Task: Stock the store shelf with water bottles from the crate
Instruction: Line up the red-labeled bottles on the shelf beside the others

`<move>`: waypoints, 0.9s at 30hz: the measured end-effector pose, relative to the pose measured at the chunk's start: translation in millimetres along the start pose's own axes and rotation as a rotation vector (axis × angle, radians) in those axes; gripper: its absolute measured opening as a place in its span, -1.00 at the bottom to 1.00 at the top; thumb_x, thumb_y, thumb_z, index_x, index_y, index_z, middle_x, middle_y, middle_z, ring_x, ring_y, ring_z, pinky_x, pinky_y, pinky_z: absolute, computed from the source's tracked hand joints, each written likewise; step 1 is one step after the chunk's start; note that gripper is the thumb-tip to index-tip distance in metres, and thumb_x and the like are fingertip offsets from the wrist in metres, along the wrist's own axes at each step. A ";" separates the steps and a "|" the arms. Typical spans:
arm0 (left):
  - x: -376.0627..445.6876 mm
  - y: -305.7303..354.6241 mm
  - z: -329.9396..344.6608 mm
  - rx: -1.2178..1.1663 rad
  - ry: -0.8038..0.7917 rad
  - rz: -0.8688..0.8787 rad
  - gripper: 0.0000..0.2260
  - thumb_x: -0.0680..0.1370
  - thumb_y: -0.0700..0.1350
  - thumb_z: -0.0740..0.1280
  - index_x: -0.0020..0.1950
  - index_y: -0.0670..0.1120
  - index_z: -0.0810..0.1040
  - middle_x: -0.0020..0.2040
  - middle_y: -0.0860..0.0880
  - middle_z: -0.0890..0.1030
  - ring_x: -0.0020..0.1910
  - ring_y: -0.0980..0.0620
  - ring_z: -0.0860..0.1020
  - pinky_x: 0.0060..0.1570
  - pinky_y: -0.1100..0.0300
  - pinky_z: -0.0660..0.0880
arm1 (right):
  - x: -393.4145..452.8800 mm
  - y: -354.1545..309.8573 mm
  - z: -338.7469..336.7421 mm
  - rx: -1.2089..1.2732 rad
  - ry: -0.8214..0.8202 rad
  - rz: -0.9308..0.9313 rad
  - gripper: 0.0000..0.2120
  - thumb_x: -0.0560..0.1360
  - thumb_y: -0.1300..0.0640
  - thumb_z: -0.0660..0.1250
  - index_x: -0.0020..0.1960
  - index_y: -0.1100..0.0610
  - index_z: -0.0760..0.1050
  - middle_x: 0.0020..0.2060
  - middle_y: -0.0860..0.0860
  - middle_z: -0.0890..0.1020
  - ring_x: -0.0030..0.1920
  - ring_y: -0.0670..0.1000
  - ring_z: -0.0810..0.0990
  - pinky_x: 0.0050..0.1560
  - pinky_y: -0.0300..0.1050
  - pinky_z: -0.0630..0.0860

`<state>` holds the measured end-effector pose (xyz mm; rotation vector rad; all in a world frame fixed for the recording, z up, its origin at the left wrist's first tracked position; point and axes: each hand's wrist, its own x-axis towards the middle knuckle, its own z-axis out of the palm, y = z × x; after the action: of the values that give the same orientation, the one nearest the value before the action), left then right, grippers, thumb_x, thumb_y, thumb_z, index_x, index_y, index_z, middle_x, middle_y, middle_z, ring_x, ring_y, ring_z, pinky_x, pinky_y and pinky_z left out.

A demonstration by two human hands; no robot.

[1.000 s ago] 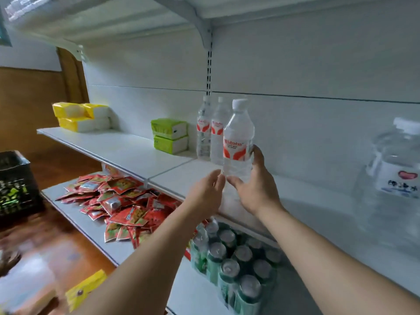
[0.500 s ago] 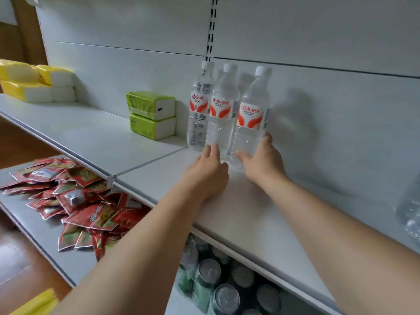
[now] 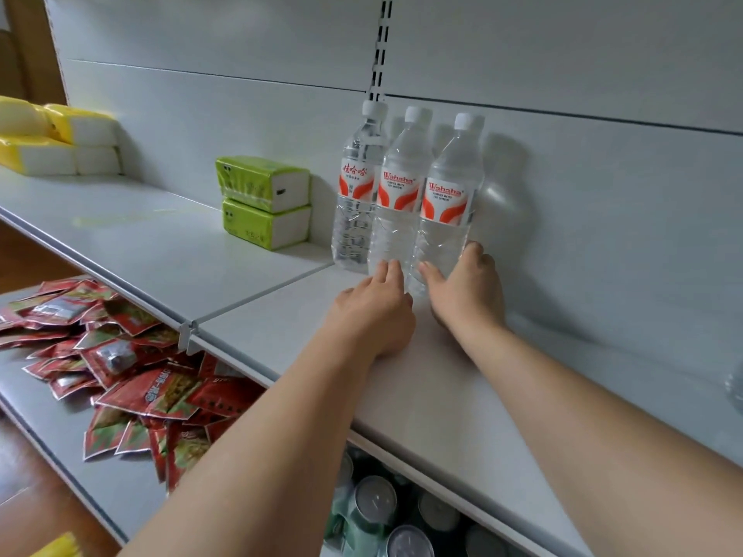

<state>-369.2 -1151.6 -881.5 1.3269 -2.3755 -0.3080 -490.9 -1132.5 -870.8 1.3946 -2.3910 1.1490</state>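
Observation:
Three clear water bottles with red-and-white labels and white caps stand upright in a row against the back wall of the white shelf (image 3: 462, 379). The rightmost bottle (image 3: 446, 203) has my right hand (image 3: 468, 291) curled around its base, thumb on the left side and fingers on the right. My left hand (image 3: 372, 315) lies palm down on the shelf with its fingertips touching the foot of the middle bottle (image 3: 398, 195). The left bottle (image 3: 354, 186) stands free. The crate is out of view.
Two stacked green tissue packs (image 3: 263, 203) sit left of the bottles, and yellow tissue packs (image 3: 56, 142) lie at the far left. Red snack packets (image 3: 120, 375) cover the lower shelf, green cans (image 3: 374, 504) stand beneath. A large clear jug's edge (image 3: 735, 389) shows at right.
The bottle in my right hand went from held in the air to standing on the shelf beside the other two. My left hand came down flat on the shelf. My head moved closer.

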 end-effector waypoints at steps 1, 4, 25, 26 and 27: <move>0.5 -0.3 1.0 0.009 0.001 0.002 -0.48 0.70 0.00 0.02 0.63 -0.04 -0.06 0.64 0.05 0.01 0.55 -0.04 0.20 0.38 0.02 0.22 | -1.5 0.6 0.1 -0.008 -0.002 0.007 -0.43 0.55 -0.09 0.38 0.36 0.27 0.32 0.27 0.25 0.47 0.25 0.28 0.50 0.13 0.00 0.42; 1.4 -0.9 4.9 0.014 0.010 0.008 -0.49 0.70 -0.01 0.01 0.63 -0.05 -0.04 0.64 0.03 0.03 0.56 -0.04 0.18 0.39 -0.01 0.22 | -7.8 1.4 -5.1 -0.046 -0.074 0.040 -0.49 0.57 -0.04 0.36 0.34 0.27 0.35 0.29 0.25 0.47 0.28 0.27 0.49 0.17 -0.01 0.42; -317.6 -91.2 -32.2 -0.503 0.590 -0.187 -0.82 0.54 -0.12 0.30 0.13 -0.03 0.55 -0.08 0.08 0.63 -0.08 0.13 0.59 -0.03 0.17 0.54 | -304.7 -81.7 -62.2 0.223 -0.430 -0.899 -0.55 0.42 0.04 0.17 0.22 0.19 0.56 0.02 0.15 0.63 0.05 0.23 0.57 0.07 0.14 0.54; -345.8 -102.5 -31.0 -0.497 0.562 -0.227 -0.82 0.54 -0.11 0.30 0.13 -0.04 0.55 -0.08 0.07 0.63 -0.07 0.13 0.60 -0.05 0.18 0.55 | -328.3 -84.1 -54.6 0.243 -0.490 -0.940 -0.52 0.41 0.03 0.17 0.23 0.20 0.55 0.03 0.16 0.62 0.06 0.23 0.57 0.08 0.15 0.55; -372.8 -112.4 -30.1 -0.476 0.535 -0.268 -0.81 0.53 -0.10 0.30 0.12 -0.05 0.56 -0.08 0.06 0.64 -0.07 0.13 0.60 -0.06 0.22 0.55 | -351.6 -85.5 -46.6 0.262 -0.541 -0.975 -0.51 0.40 0.03 0.17 0.25 0.21 0.54 0.03 0.16 0.62 0.07 0.23 0.57 0.08 0.16 0.55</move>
<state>-95.2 -893.2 -984.9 1.2894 -1.5655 -0.4876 -237.7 -884.4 -957.3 2.7558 -1.3591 0.8547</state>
